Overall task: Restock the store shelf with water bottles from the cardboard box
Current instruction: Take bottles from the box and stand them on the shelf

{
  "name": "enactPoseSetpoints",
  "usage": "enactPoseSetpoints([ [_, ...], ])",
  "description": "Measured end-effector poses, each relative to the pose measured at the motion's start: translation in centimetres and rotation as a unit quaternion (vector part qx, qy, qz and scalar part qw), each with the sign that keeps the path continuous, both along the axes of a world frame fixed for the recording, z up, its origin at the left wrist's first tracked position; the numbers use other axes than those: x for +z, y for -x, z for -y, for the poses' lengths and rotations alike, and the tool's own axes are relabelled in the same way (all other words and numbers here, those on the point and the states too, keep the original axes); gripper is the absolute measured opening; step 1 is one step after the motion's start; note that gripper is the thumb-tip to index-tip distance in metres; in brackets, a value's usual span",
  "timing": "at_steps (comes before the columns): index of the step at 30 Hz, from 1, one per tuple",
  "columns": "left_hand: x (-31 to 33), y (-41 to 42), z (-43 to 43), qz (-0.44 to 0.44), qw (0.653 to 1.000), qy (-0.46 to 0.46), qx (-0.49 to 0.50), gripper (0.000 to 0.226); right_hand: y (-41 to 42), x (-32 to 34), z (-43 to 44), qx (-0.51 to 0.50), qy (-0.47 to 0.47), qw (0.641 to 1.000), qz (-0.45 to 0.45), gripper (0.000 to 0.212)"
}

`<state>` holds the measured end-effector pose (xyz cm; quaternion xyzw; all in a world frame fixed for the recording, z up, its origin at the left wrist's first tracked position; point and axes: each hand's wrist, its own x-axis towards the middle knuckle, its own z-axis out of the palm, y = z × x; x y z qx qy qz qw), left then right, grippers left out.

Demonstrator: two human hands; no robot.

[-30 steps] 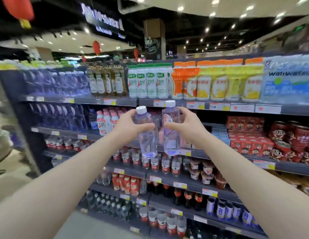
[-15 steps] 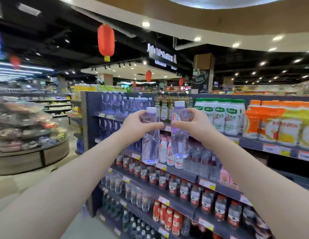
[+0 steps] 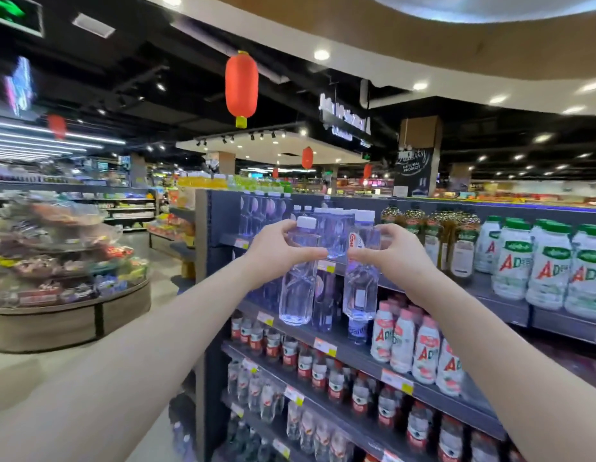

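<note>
1. Big dark grey store shelf [image 3: 220, 215] filling the middle and right, with many rows one above the other.
2. Round display stand [image 3: 66, 315] at the left, piled with blurry packets, well apart from the shelf.
3. Two bare arms reaching out from the bottom corners toward the top rows of the shelf.
4. White milk drink bottles with green caps [image 3: 549, 265] standing on the top row at the right.
5. Pink-capped white bottles [image 3: 419, 348] one row down, just below the right arm.
6. Small red-label bottles [image 3: 303, 358] in a line on the row under that.
7. Clear water bottles [image 3: 256, 211] already standing on the top row, behind the two hands.
8. Red paper lantern [image 3: 241, 85] hanging from the ceiling above the shelf.
9. Left water bottle [image 3: 298, 285], clear with a white cap, held upright in the air in front of the shelf.
10. Right water bottle [image 3: 361, 288], clear with a white cap and a red mark near the top, held upright just beside the other, not touching it.
11. Left hand [image 3: 276, 251], fingers closed around the top part of the left water bottle.
12. Right hand [image 3: 396, 251], fingers closed around the top part of the right water bottle.
</note>
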<state>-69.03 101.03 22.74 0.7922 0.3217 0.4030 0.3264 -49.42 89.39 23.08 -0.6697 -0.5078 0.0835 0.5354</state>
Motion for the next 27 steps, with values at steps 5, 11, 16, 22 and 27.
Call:
enactPoseSetpoints([
  [5,-0.7,-0.1,-8.3,0.035,0.999,0.033,-0.007,0.102,-0.3,-0.2,-7.1,-0.024,0.004,1.0,0.001,0.092],
  [11,-0.7,-2.5,-16.4,0.042,0.996,0.052,-0.056,0.099,-3.3,-0.8,-15.3,-0.047,-0.009,0.999,-0.018,0.091],
  [16,-0.2,-6.4,-23.2,0.028,0.996,0.033,-0.079,0.103,-6.6,-0.3,-21.1,-0.052,-0.018,0.998,-0.014,0.09],
  [22,0.8,-11.2,-30.4,0.025,0.993,0.045,-0.109,0.099,-10.5,0.3,-25.5,-0.071,-0.023,0.997,-0.009,0.08],
  [27,1.2,-14.5,-35.0,0.022,0.985,0.077,-0.154,0.086,-13.7,0.4,-28.8,-0.117,-0.034,0.993,-0.001,0.082],
])
